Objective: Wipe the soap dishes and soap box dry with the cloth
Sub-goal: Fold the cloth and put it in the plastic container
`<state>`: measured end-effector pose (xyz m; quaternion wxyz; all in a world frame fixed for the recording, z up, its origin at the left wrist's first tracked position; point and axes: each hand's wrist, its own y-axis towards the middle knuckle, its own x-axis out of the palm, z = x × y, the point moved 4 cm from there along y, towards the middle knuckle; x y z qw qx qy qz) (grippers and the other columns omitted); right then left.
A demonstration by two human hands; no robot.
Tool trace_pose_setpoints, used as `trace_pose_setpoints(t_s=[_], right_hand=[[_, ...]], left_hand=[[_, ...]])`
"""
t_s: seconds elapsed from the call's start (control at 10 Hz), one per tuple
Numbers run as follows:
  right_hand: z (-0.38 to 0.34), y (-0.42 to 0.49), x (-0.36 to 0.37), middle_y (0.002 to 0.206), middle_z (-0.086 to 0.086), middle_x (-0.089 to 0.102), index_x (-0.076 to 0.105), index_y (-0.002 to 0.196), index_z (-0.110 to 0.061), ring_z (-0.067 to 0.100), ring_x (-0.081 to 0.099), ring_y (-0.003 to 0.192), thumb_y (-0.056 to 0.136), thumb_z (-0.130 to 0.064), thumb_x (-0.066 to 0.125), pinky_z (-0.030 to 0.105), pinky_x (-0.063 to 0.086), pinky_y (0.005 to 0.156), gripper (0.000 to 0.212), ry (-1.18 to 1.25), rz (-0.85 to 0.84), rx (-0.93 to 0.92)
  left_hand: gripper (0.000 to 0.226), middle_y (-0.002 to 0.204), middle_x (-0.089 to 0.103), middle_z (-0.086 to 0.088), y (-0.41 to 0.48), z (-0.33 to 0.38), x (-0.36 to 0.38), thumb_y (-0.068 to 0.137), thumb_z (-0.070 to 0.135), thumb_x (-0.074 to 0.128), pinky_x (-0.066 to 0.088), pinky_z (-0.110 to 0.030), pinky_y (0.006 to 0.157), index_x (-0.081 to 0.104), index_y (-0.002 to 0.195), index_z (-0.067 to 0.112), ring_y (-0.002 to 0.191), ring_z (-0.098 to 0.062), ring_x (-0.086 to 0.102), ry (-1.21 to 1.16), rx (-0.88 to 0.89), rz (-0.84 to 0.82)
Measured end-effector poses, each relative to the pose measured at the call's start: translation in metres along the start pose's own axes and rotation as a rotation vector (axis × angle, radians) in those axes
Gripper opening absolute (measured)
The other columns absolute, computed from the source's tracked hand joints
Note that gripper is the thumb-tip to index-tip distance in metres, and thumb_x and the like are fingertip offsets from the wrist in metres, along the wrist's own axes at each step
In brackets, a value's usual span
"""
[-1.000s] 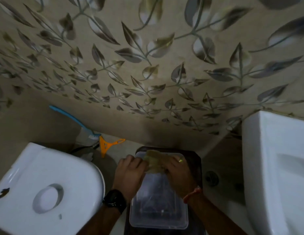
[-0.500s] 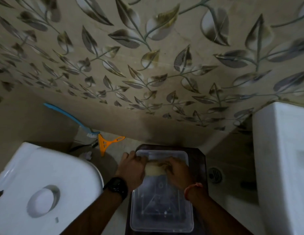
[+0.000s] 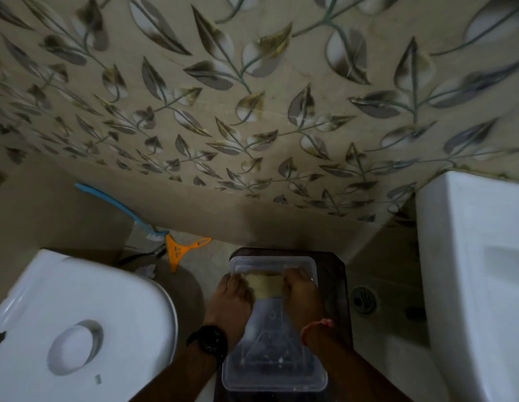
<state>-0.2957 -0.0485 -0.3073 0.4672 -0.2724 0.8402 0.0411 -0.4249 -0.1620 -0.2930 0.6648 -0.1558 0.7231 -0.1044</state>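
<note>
A clear plastic box lies flat on a dark wooden stool between a toilet and a basin. Stretched across the far part of the box is a pale yellow cloth. My left hand, with a black watch on the wrist, grips the cloth's left end. My right hand, with an orange thread on the wrist, grips its right end. Both hands press the cloth down against the box. What lies inside the box is dim and unclear.
A white toilet lid fills the lower left. A white basin stands at the right. A blue brush and an orange scraper lie by the leaf-patterned wall. A floor drain sits beside the stool.
The cloth was bunched between my hands; now it is pulled out flatter between them on the box. The camera has tilted down slightly.
</note>
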Motion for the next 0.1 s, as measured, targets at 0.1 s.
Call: trace_pose_setpoints(t_s=[0.1], right_hand=[[0.0041, -0.0241, -0.0108, 0.144, 0.02, 0.054, 0.054, 0.137, -0.002, 0.038, 0.051, 0.133, 0.087, -0.005, 0.055, 0.048, 0.043, 0.11, 0.05, -0.035, -0.092, -0.129]], left_hand=[[0.06, 0.106, 0.078, -0.016, -0.0135, 0.0131, -0.008, 0.042, 0.037, 0.082, 0.061, -0.048, 0.085, 0.082, 0.094, 0.007, 0.105, -0.036, 0.072, -0.225, 0.061, -0.082]])
